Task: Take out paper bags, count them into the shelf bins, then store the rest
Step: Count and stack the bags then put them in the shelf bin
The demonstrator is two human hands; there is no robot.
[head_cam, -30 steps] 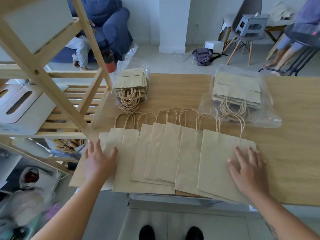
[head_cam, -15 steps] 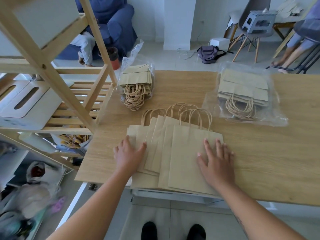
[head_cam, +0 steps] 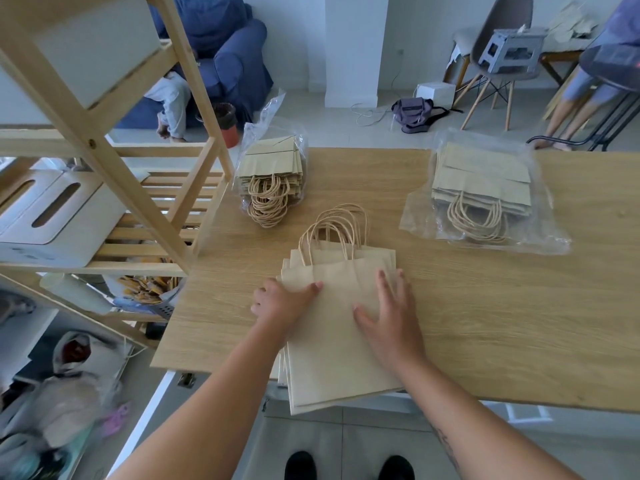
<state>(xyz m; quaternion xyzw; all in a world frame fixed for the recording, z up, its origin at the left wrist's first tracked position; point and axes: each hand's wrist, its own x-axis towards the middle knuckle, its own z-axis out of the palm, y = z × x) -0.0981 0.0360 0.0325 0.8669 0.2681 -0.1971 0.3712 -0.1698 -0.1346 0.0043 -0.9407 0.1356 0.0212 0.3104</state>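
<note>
The left hand (head_cam: 282,303) grips the left edge of the stack of paper bags (head_cam: 332,358), with the thumb on top. The right hand (head_cam: 391,320) lies flat and open on the stack. The stack rests on the table (head_cam: 485,323) and hangs over its near edge.

Beyond the far edge of the wooden table (head_cam: 485,323), a blue armchair (head_cam: 235,60) stands against the wall, and a person in pale trousers (head_cam: 173,102) is slumped on it. Just beside it a small red bin (head_cam: 227,124) with a dark liner sits on the floor. Right of a white pillar (head_cam: 351,46), a purple bag (head_cam: 414,110) lies on the tiles near a white box (head_cam: 434,93) and a loose cable (head_cam: 370,114). A grey chair (head_cam: 498,29) with wooden legs carries a folded grey step stool (head_cam: 512,50). At the far right I see another person's bare legs (head_cam: 568,112). Below the table's near edge are my black shoes (head_cam: 300,464).
</note>
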